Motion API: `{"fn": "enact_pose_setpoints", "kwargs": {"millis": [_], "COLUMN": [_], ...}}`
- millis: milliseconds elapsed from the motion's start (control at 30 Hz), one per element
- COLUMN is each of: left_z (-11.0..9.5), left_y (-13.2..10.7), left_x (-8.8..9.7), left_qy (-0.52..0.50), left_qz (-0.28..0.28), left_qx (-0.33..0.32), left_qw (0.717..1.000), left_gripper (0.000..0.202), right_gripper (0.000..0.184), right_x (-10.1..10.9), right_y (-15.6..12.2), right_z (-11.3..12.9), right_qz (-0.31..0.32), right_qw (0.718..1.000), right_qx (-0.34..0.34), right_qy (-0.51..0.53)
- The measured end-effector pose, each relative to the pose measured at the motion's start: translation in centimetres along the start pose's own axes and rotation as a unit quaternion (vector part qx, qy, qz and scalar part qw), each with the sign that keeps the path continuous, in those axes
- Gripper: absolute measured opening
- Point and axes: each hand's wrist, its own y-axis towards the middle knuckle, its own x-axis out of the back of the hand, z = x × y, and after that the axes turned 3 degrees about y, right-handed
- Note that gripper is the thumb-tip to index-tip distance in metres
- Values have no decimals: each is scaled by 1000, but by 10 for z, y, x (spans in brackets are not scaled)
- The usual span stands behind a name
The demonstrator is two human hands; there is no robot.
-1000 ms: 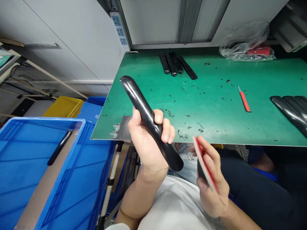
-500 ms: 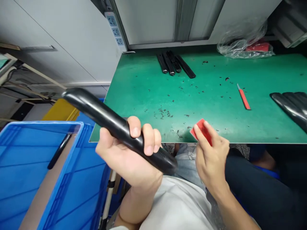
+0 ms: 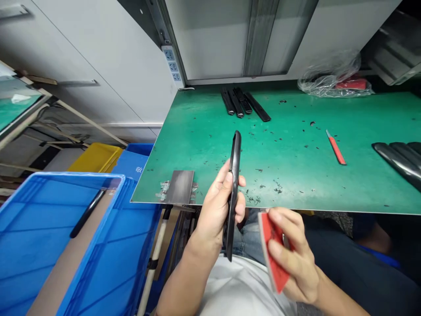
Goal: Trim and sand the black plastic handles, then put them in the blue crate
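Note:
A long, glossy black plastic part [image 3: 234,171] stands nearly upright in my left hand [image 3: 219,204], whose thumb and fingers wrap round its middle. Its narrow side faces me, and the lower end hangs over my lap. My right hand [image 3: 292,254] grips a flat red sanding pad [image 3: 274,256] with a pale edge, held apart from the black part, in front of the table's near edge. Farther back on the table lies a red-handled knife [image 3: 336,149], blade pointing away. Small black shavings [image 3: 278,186] are scattered on the green surface.
Several black parts [image 3: 245,103] lie at the back of the green table [image 3: 184,131], more [image 3: 399,160] at right. A metal plate [image 3: 180,186] sits on the near left edge. A blue bin [image 3: 108,263] with one black part stands left. Clear plastic bag [image 3: 332,79] at back right.
My left hand has turned the black part from a leftward slant to nearly upright. My right hand has come lower with the red pad, which now shows more of its face. The view has shifted.

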Motion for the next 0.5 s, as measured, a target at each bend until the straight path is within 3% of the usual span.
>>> {"fn": "enact_pose_setpoints", "kwargs": {"millis": [67, 200, 333, 500], "left_z": [3, 7, 9, 7], "left_y": [-1, -4, -7, -12], "left_x": [0, -2, -2, 0], "left_qy": [-37, -82, -73, -65], "left_qz": [9, 27, 34, 34], "left_qx": [33, 74, 71, 72], "left_qw": [999, 993, 994, 995], "left_gripper": [37, 30, 23, 26], "right_gripper": [56, 33, 34, 39], "right_x": [-1, -2, 1, 5], "right_y": [4, 14, 24, 30], "right_z": [-2, 0, 6, 12], "right_qz": [8, 32, 74, 82], "right_qw": [996, 980, 963, 961], "right_qx": [77, 154, 203, 205], "right_qy": [-47, -120, -164, -169]}}
